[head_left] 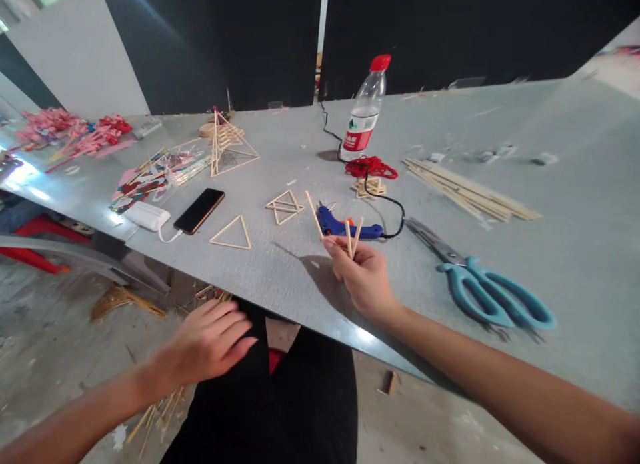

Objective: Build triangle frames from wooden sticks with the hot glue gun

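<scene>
Above the front of the table, my right hand [364, 277] is closed on several short wooden sticks [314, 215]. One stick points up and left from the fingertips; two more stand up in a V from the fingers. Just behind that hand lies a blue hot glue gun [360, 231] with a black cord. My left hand [213, 337] hovers over my lap, below the table edge, with fingers stretched and nothing visible in it. A stick triangle [230, 245] and a piece of overlapping stick triangles [284, 209] lie left of my right hand.
Teal-handled scissors [453, 258] and loose sticks [465, 189] lie to the right. Behind stand a water bottle [367, 111], red cord [373, 167] and a stick pyramid [215, 144]. On the left are a phone [200, 211], a white power bank [146, 216] and pink crafts [55, 127].
</scene>
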A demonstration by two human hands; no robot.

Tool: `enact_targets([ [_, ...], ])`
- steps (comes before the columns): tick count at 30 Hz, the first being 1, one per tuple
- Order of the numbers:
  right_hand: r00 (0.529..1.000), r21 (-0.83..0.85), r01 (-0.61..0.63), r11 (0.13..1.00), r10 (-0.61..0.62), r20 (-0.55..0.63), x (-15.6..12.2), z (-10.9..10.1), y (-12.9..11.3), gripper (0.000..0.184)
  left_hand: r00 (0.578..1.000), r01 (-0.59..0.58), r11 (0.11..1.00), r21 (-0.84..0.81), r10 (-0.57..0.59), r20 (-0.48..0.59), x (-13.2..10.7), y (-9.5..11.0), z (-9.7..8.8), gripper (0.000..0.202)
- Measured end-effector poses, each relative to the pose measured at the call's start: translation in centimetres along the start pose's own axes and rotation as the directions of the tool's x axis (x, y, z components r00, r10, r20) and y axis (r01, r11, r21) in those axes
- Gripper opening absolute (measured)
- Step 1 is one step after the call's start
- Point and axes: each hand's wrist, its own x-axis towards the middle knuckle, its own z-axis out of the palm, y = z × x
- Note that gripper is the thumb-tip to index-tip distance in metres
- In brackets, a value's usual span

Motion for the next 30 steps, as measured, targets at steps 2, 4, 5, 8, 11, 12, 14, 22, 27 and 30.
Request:
enact_targets([
  [2,0.999,0.014,0.020,1.000,-0.020,-0.040,0.0,0.0,-0.1,0.041,0.999,-0.035,0.999,0.029,0.035,-0.021,5.9,1.7,0.9,0.044],
  [4,0.996,0.020,0.038,0.999,-0.036,-0.078,0.0,0.1,-0.3,0.042,1.000,0.022,0.998,0.065,-0.021,-0.015,10.3,2.8,2.2,0.062],
  [5,0.995,0.020,0.043,0.999,-0.041,-0.092,0.0,0.1,-0.4,0.042,0.999,0.045,0.996,0.072,-0.046,0.018,11.8,3.1,3.1,0.070],
  [8,0.993,0.015,0.044,0.999,-0.042,-0.111,0.0,0.2,-0.5,0.043,0.985,0.045,0.999,0.026,-0.049,0.163,13.3,3.1,6.4,0.078],
  [11,0.993,0.016,0.038,0.999,-0.036,-0.109,0.1,0.3,-0.6,0.042,0.973,0.026,0.999,-0.020,-0.021,0.229,11.8,2.6,8.5,0.081],
  [12,0.994,0.017,0.035,0.999,-0.033,-0.105,0.1,0.4,-0.6,0.042,0.971,0.016,1.000,-0.027,-0.010,0.237,11.0,2.4,8.7,0.081],
  [14,0.995,0.019,0.030,0.999,-0.028,-0.097,0.2,0.5,-0.8,0.041,0.969,0.002,1.000,-0.029,0.005,0.248,9.4,2.0,8.2,0.077],
  [22,0.998,0.008,0.030,1.000,-0.030,-0.061,0.1,0.5,-0.9,0.043,0.966,0.027,0.999,-0.025,-0.020,0.257,9.2,1.8,5.7,0.071],
  [27,0.998,0.009,0.029,1.000,-0.029,-0.054,0.1,0.4,-0.7,0.045,0.968,-0.007,1.000,0.005,0.006,0.251,10.9,1.1,6.8,0.073],
  [30,0.999,0.019,0.018,1.000,-0.017,-0.047,0.2,0.3,-0.6,0.045,0.972,-0.059,0.998,0.021,0.053,0.228,11.2,-0.2,7.0,0.065],
])
